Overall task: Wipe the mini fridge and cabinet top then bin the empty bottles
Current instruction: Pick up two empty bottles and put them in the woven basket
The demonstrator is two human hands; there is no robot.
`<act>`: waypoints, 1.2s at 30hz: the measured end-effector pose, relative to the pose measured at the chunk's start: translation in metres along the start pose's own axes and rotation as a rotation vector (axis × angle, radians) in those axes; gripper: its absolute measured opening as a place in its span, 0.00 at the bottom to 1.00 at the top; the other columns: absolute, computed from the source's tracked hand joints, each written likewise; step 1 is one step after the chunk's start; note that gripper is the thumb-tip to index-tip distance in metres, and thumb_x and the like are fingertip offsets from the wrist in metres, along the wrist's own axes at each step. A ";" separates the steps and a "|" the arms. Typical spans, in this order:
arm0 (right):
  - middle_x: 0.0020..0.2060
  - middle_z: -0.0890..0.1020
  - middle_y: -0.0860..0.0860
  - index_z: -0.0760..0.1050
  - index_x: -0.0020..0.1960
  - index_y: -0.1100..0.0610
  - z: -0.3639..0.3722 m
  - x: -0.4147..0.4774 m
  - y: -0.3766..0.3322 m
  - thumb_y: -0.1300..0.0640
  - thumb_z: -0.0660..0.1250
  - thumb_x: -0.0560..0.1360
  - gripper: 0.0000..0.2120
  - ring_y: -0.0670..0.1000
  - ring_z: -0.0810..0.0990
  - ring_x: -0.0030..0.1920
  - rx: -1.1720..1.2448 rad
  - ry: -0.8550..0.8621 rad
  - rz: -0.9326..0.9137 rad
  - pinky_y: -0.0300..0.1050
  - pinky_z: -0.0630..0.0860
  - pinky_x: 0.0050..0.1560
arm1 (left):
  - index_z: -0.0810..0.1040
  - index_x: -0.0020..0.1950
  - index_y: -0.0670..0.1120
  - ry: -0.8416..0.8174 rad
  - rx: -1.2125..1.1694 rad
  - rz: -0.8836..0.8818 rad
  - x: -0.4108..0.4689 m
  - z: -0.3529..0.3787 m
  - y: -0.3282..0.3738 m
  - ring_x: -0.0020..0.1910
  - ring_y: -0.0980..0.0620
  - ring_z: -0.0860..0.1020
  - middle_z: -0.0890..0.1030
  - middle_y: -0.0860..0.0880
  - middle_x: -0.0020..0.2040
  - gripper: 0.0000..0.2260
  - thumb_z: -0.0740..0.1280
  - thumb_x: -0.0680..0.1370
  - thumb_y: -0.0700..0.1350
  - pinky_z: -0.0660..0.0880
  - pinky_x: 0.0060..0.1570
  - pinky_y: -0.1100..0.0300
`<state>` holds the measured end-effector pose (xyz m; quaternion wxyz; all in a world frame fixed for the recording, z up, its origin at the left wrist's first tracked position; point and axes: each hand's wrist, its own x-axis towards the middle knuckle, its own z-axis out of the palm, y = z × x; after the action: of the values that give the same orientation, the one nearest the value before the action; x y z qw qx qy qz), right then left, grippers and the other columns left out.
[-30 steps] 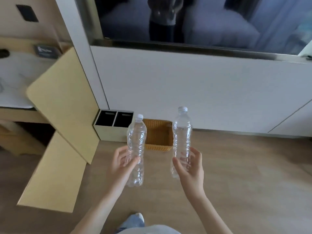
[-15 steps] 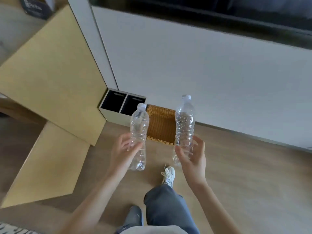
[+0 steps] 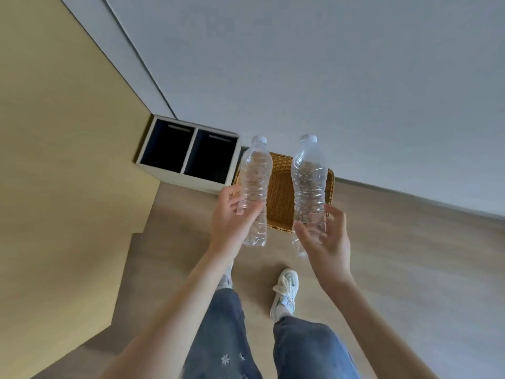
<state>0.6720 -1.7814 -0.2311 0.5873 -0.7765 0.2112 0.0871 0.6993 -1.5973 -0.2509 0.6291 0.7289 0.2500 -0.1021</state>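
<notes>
Binning looks not yet done: the left hand (image 3: 232,218) clamps its grip on a clear capped plastic bottle (image 3: 255,173), the right hand (image 3: 326,242) on a second clear bottle (image 3: 309,170), both upright near the far white two-slot bin (image 3: 188,176).

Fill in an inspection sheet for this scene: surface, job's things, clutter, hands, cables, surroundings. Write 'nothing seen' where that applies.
Surface: wood-look floor.
Job's things: left bottle and right bottle, clear, capped, upright, apparently empty; two-compartment bin against the wall, dark inside.
Clutter: wicker basket beside the bin, behind the bottles.
Hands: left hand grips the left bottle; right hand grips the right bottle.
Cables: nothing seen.
Surroundings: white wall panel; tan cabinet door; the person's jeans and white shoe.
</notes>
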 end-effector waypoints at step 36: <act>0.59 0.77 0.47 0.67 0.63 0.45 0.236 0.371 0.473 0.49 0.78 0.70 0.27 0.41 0.78 0.54 -0.129 0.032 0.228 0.37 0.77 0.50 | 0.67 0.62 0.52 -0.134 0.117 -0.115 0.406 0.142 -0.444 0.55 0.58 0.77 0.76 0.56 0.54 0.21 0.74 0.75 0.44 0.72 0.48 0.71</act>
<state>0.8277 -1.7461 -0.8568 0.5189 -0.7850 0.3012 0.1542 0.8506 -1.6014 -0.8497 0.5938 0.7406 0.2422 -0.2009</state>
